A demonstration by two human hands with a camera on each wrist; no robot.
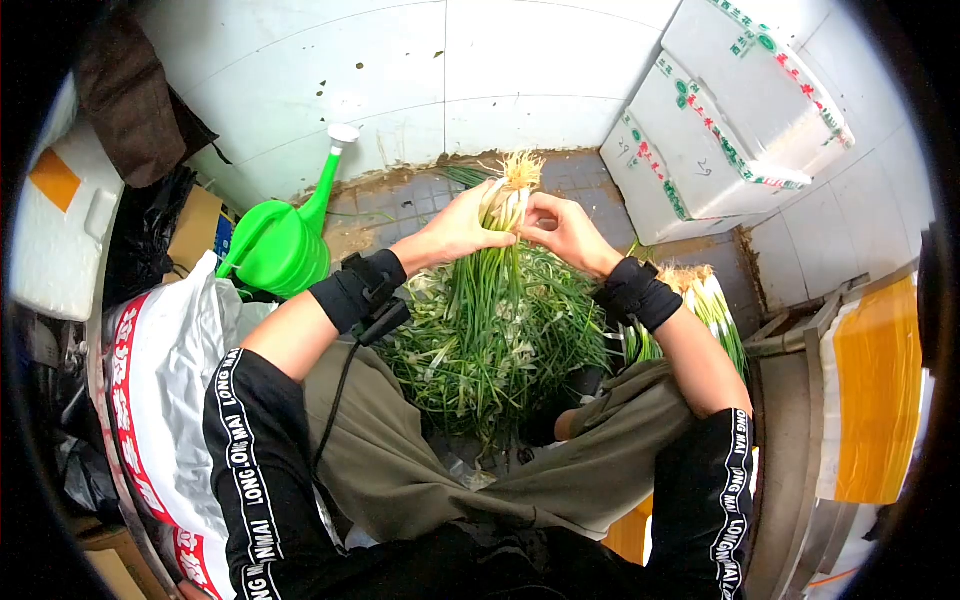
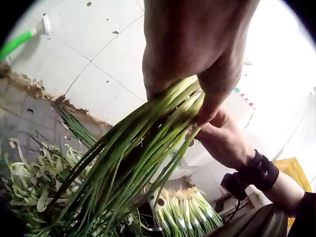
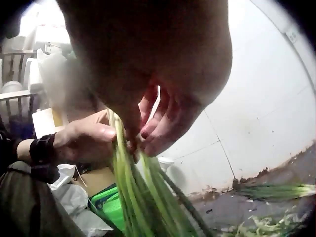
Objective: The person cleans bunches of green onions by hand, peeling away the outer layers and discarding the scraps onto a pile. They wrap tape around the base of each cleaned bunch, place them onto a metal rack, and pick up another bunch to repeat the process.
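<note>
Roots up, a bunch of spring onions [image 1: 503,208] is held above the floor in the head view, its long green leaves hanging down. The left hand [image 1: 458,222] grips it around the pale stalks, thumb across the front. From the other side, the right hand [image 1: 570,235] pinches stalks at the bunch's edge with thumb and curled fingers. Both hands meet at the stalks [image 3: 129,185] in the right wrist view, where the right fingertips are partly hidden. Below the bunch lies a heap of loose green leaves and peelings [image 1: 545,345].
Tied spring onions [image 2: 185,212] stand beside the person's right leg. More spring onions [image 3: 276,191] lie on the floor by the wall. A green watering can [image 1: 275,248] and a white plastic sack [image 1: 185,370] are at left; stacked foam boxes [image 1: 660,150] stand at right.
</note>
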